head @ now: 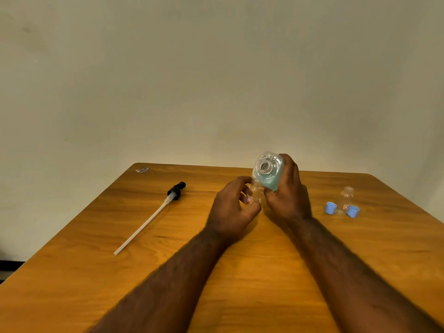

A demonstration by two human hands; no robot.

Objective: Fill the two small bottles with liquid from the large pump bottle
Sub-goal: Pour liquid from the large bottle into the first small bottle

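At the wooden table [96, 272], my right hand [288, 195] wraps the large bottle [266, 174] round its side. The bottle is tipped so its open, pumpless neck faces back toward me. Just below and left of that neck, my left hand [230, 207] pinches the first small bottle [253, 192] between thumb and curled fingers, its mouth close under the large bottle's shoulder.

The large bottle is clear plastic, partly full of pale blue-green liquid. I judge it heavy enough to need a full-palm hold at mid-body, and soft enough that a squeeze could send out a surge. The small bottle looks light and thin-walled with a narrow mouth; it is best held low on the body, clear of the rim. If the liquid is soapy, any run-off would make both slippery.

Well left of the large bottle lies its black pump head with dip tube [156, 210], flat on the wood. Well to the right stands the second small bottle [346, 198], uncapped and seemingly empty, with one blue cap [330, 207] to its left and another blue cap [352, 211] against its right side. A small scrap [142, 169], too small to identify, sits at the far left corner. Nothing lies between the two mouths.
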